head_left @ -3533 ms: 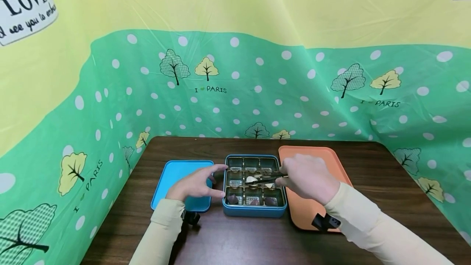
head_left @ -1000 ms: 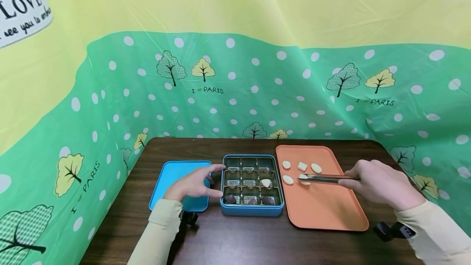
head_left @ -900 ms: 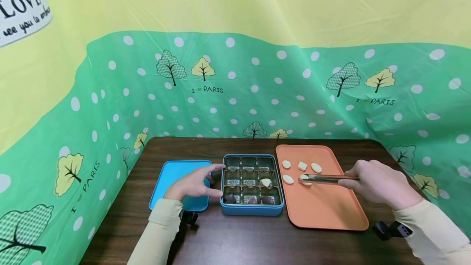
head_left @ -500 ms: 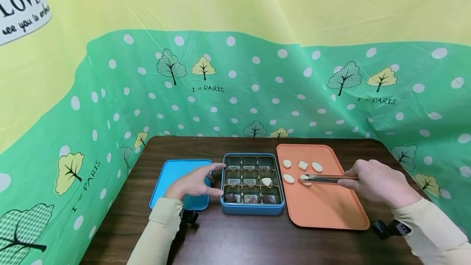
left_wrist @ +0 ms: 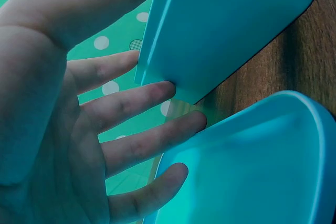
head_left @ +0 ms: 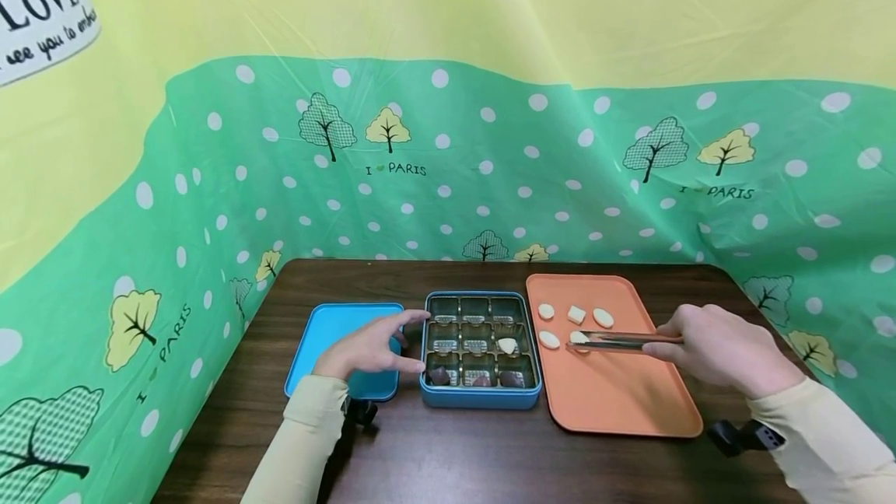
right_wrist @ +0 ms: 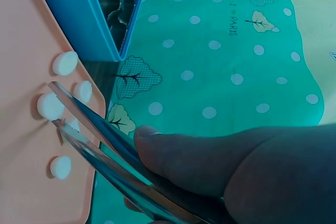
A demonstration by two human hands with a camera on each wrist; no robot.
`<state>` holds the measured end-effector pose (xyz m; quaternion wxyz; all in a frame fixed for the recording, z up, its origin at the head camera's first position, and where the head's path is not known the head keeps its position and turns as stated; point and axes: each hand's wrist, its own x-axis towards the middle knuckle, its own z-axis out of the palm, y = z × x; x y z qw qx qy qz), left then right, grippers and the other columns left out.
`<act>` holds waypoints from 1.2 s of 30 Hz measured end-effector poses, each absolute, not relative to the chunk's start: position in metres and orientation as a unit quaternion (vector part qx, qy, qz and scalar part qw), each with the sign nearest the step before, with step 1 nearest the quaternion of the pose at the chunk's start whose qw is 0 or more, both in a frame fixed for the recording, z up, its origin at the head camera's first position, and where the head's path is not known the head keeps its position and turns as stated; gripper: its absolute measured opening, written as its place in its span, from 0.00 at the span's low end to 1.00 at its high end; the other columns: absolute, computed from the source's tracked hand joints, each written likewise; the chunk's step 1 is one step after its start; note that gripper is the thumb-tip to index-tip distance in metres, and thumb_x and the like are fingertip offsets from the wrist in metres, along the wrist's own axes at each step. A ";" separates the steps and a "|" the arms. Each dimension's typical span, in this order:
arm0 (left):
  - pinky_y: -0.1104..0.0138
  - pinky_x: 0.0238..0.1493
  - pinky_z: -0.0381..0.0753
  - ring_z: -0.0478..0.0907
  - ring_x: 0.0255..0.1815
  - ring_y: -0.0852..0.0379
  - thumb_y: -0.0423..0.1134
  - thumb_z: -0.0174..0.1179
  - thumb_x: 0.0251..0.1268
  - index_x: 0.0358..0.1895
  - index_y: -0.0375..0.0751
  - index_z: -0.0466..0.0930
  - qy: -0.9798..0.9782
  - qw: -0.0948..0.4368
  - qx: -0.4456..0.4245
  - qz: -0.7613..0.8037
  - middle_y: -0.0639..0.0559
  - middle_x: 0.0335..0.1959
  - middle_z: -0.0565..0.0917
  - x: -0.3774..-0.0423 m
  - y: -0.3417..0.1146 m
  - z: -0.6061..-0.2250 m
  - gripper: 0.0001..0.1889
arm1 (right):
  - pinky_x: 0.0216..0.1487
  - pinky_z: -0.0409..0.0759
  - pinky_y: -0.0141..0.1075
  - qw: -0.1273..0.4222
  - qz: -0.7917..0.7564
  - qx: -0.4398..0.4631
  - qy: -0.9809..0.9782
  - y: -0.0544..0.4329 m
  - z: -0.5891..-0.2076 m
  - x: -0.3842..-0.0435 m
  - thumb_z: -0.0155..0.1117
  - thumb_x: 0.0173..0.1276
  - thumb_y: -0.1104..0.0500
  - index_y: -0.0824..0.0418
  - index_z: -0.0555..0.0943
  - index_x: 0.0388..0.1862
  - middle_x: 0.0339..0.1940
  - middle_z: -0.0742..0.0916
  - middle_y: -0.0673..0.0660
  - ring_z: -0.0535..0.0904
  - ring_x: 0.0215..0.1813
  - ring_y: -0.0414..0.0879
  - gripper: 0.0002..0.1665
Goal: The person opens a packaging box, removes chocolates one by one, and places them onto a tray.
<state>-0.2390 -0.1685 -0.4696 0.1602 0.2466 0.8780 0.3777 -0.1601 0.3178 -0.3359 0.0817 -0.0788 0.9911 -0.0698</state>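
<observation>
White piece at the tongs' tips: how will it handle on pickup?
The white piece looks smooth and rounded, so it may slip from the tongs' narrow, shiny arms. It's small, so probably light. It sits squat on the flat tray, so a nudge would likelier slide than roll it.

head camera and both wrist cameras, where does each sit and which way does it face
Head: on the person's head, facing forward and down at the blue box and orange tray; left hand, right hand and sleeves show.
Left wrist: on the left wrist, looking past its palm and fingers at the box's side and a blue lid.
Right wrist: on the right wrist, looking along the tongs at white pieces on the tray; the thumb shows.
Head and right wrist both show box, tray, tongs and white pieces.
</observation>
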 end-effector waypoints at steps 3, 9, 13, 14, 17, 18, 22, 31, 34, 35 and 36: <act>0.50 0.53 0.83 0.79 0.57 0.46 0.54 0.77 0.61 0.81 0.52 0.64 0.878 0.160 0.247 0.379 0.49 0.76 0.71 -0.239 -0.168 -0.470 0.46 | 0.23 0.65 0.42 0.077 -0.064 -0.080 0.992 0.317 -0.333 -0.159 0.70 0.71 0.41 0.43 0.93 0.35 0.21 0.79 0.46 0.71 0.27 0.44 0.12; 0.48 0.55 0.82 0.79 0.58 0.45 0.54 0.77 0.61 0.81 0.52 0.64 0.879 0.161 0.247 0.376 0.48 0.77 0.70 -0.238 -0.168 -0.466 0.46 | 0.24 0.65 0.43 0.068 -0.060 -0.077 0.993 0.315 -0.326 -0.157 0.69 0.72 0.38 0.39 0.92 0.34 0.21 0.79 0.45 0.71 0.29 0.43 0.12; 0.47 0.56 0.82 0.79 0.59 0.45 0.53 0.77 0.62 0.81 0.52 0.64 0.879 0.160 0.248 0.375 0.48 0.77 0.70 -0.238 -0.168 -0.465 0.46 | 0.23 0.64 0.42 0.063 -0.065 -0.080 0.993 0.313 -0.323 -0.155 0.69 0.72 0.37 0.41 0.93 0.37 0.20 0.79 0.44 0.71 0.28 0.43 0.14; 0.47 0.56 0.82 0.79 0.58 0.45 0.53 0.77 0.62 0.81 0.52 0.64 0.879 0.160 0.248 0.375 0.48 0.77 0.70 -0.239 -0.168 -0.466 0.46 | 0.23 0.64 0.42 0.061 -0.066 -0.083 0.992 0.312 -0.322 -0.155 0.68 0.72 0.37 0.41 0.93 0.37 0.20 0.79 0.44 0.71 0.28 0.43 0.14; 0.48 0.56 0.82 0.79 0.58 0.45 0.54 0.77 0.61 0.81 0.52 0.64 0.878 0.160 0.248 0.376 0.48 0.77 0.71 -0.238 -0.168 -0.466 0.46 | 0.21 0.65 0.42 0.056 -0.068 -0.086 0.992 0.310 -0.319 -0.154 0.68 0.72 0.36 0.42 0.93 0.41 0.22 0.81 0.44 0.71 0.28 0.43 0.16; 0.48 0.55 0.82 0.79 0.58 0.45 0.54 0.77 0.61 0.81 0.52 0.64 0.878 0.160 0.247 0.377 0.48 0.77 0.71 -0.238 -0.168 -0.466 0.46 | 0.21 0.65 0.42 0.053 -0.068 -0.086 0.993 0.308 -0.318 -0.153 0.68 0.72 0.36 0.43 0.94 0.42 0.24 0.83 0.46 0.72 0.28 0.42 0.17; 0.49 0.55 0.82 0.79 0.58 0.45 0.54 0.77 0.61 0.81 0.51 0.64 0.876 0.160 0.248 0.382 0.48 0.76 0.71 -0.238 -0.168 -0.467 0.46 | 0.20 0.65 0.42 0.044 -0.076 -0.089 0.992 0.300 -0.314 -0.151 0.69 0.70 0.33 0.48 0.93 0.51 0.40 0.92 0.55 0.72 0.28 0.42 0.24; 0.49 0.55 0.82 0.80 0.58 0.45 0.54 0.77 0.61 0.81 0.52 0.64 0.876 0.157 0.251 0.380 0.48 0.77 0.71 -0.238 -0.169 -0.468 0.46 | 0.19 0.67 0.42 0.030 -0.069 -0.127 0.989 0.272 -0.304 -0.147 0.68 0.71 0.33 0.49 0.92 0.54 0.39 0.91 0.52 0.74 0.28 0.40 0.27; 0.49 0.54 0.82 0.80 0.57 0.46 0.54 0.77 0.61 0.81 0.52 0.64 0.876 0.158 0.251 0.379 0.48 0.77 0.71 -0.238 -0.169 -0.468 0.46 | 0.18 0.67 0.41 0.021 -0.073 -0.150 0.986 0.262 -0.304 -0.146 0.68 0.72 0.35 0.47 0.93 0.50 0.28 0.87 0.47 0.73 0.25 0.39 0.22; 0.49 0.54 0.82 0.80 0.57 0.46 0.54 0.77 0.61 0.81 0.52 0.64 0.876 0.159 0.251 0.379 0.49 0.77 0.71 -0.238 -0.169 -0.469 0.46 | 0.18 0.66 0.41 0.017 -0.071 -0.157 0.985 0.259 -0.304 -0.146 0.68 0.71 0.35 0.45 0.93 0.47 0.25 0.85 0.45 0.72 0.24 0.39 0.19; 0.49 0.54 0.82 0.80 0.58 0.46 0.54 0.77 0.61 0.81 0.52 0.64 0.876 0.159 0.251 0.379 0.49 0.77 0.70 -0.238 -0.169 -0.469 0.46 | 0.17 0.66 0.40 0.013 -0.070 -0.163 0.984 0.255 -0.304 -0.145 0.69 0.71 0.36 0.45 0.93 0.47 0.23 0.84 0.43 0.71 0.23 0.38 0.19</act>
